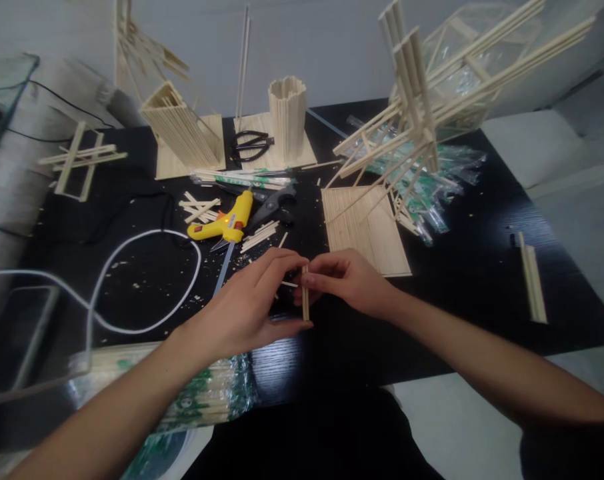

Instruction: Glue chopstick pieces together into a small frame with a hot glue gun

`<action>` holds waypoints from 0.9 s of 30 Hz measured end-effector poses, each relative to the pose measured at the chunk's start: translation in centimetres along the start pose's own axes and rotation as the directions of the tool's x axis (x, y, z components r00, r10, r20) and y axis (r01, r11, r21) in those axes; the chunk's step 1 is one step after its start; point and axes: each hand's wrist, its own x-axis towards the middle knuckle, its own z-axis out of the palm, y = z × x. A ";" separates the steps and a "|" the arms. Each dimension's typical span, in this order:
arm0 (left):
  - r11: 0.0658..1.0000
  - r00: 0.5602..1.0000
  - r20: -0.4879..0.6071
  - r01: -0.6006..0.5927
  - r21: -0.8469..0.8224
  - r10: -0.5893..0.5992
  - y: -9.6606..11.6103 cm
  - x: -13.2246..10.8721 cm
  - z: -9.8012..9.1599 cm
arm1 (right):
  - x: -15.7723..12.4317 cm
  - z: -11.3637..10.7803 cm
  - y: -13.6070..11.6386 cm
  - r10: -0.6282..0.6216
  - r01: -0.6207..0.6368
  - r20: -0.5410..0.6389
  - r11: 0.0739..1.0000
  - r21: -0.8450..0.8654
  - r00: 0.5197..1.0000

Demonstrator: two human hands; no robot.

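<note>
Short stick (305, 307) partly behind fingers (324, 281)

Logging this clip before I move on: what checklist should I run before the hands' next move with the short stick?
1. Grip: left hand and right hand both pinch the short stick, held upright: ok.
2. Stick lifted off the table: cannot tell.
3. Glue on the stick: cannot tell.
4. Glue gun close by: lies on the table just beyond the left hand: ok.
5. White cable away from the hands: loops to the left of the left hand without touching it: ok.
</note>
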 end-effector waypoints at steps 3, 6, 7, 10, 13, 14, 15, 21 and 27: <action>1.000 1.000 -0.017 0.005 0.008 -0.005 -0.1 -0.1 0.1 | 0.0 0.0 0.2 0.010 -0.011 0.028 1.000 0.019 1.000; 1.000 1.000 0.001 0.002 0.007 -0.002 0.0 -0.3 0.1 | 0.1 -0.1 0.3 0.007 -0.008 0.036 1.000 0.024 0.999; 1.000 1.000 0.004 -0.004 0.003 0.004 0.1 -0.4 0.0 | 0.2 -0.2 0.3 -0.003 0.003 0.023 1.000 0.026 1.000; 0.998 0.994 -0.105 -0.004 -0.056 -0.002 0.1 -0.6 -0.8 | 0.3 -0.3 0.1 -0.051 0.052 -0.056 0.999 0.011 0.997; 0.981 0.885 -0.438 0.093 -0.170 -0.160 -1.0 -0.7 -2.2 | 0.4 -0.5 0.0 -0.104 0.100 -0.137 0.994 -0.035 0.985; 0.975 0.815 -0.539 0.140 -0.174 -0.213 -1.6 -0.7 -2.7 | 0.3 -0.5 -0.1 -0.117 0.111 -0.153 0.993 -0.051 0.981; 0.967 0.769 -0.588 0.219 -0.129 -0.252 -2.4 -0.6 -3.2 | 0.3 -0.6 -0.1 -0.129 0.119 -0.165 0.991 -0.069 0.978; 0.864 0.849 -0.394 0.457 0.211 -0.353 -7.0 -0.7 -4.7 | 0.1 -0.7 -0.2 -0.155 0.135 -0.191 0.984 -0.115 0.969; 0.764 0.831 -0.374 0.539 0.356 -0.412 -7.6 -0.5 -4.0 | 0.2 -0.6 -0.3 -0.092 0.083 -0.164 0.995 -0.061 0.982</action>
